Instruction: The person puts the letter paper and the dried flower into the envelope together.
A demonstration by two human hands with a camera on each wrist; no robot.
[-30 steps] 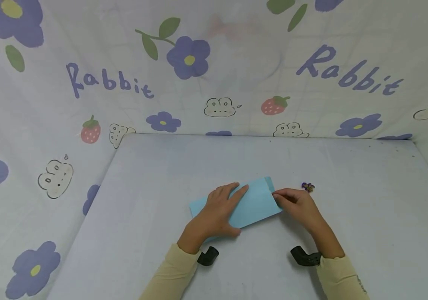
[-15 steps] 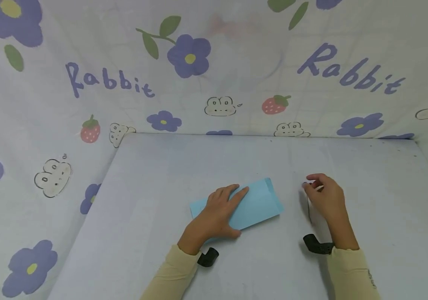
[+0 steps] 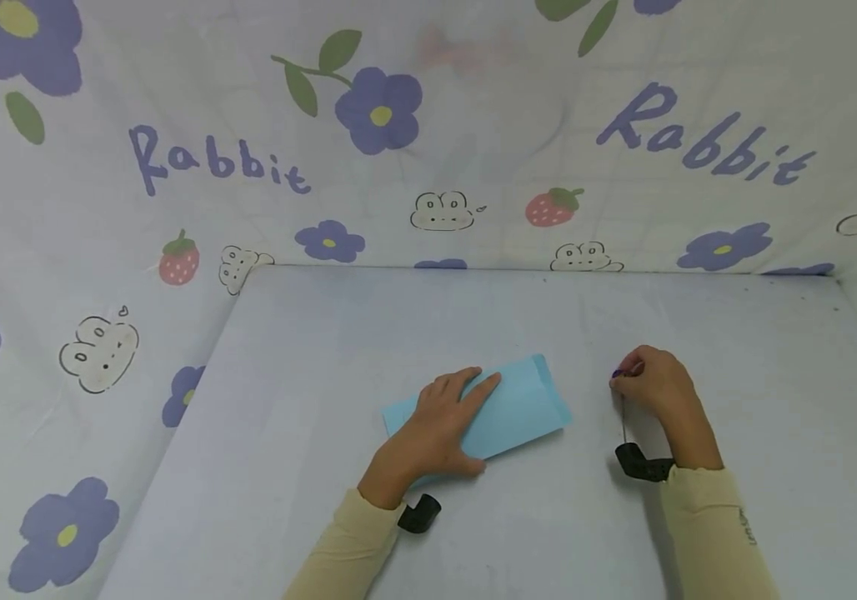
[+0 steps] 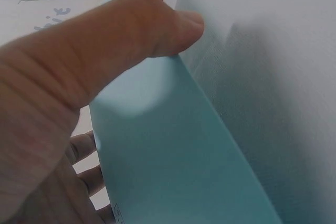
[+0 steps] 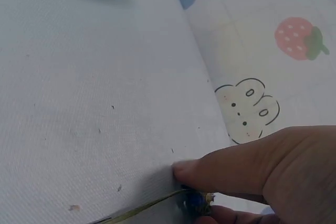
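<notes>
Although the head view shows the left hand [image 3: 432,425] lying with spread fingers across the light-blue paper piece [image 3: 520,408] and the right hand [image 3: 661,390], off to the paper's right, pinching a small dark cluster [image 3: 618,374] with a thin stem [image 3: 624,422], it gives little detail of that cluster. Seen from the right wrist, the cluster has blue and yellowish parts, while only the left wrist view reveals a small printed mark [image 4: 117,213] at the paper's edge.

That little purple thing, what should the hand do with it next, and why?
Maybe the right hand should carry the purple thing to the blue paper, because it pinches that thing apart from the paper, which the left hand holds ready.
</notes>
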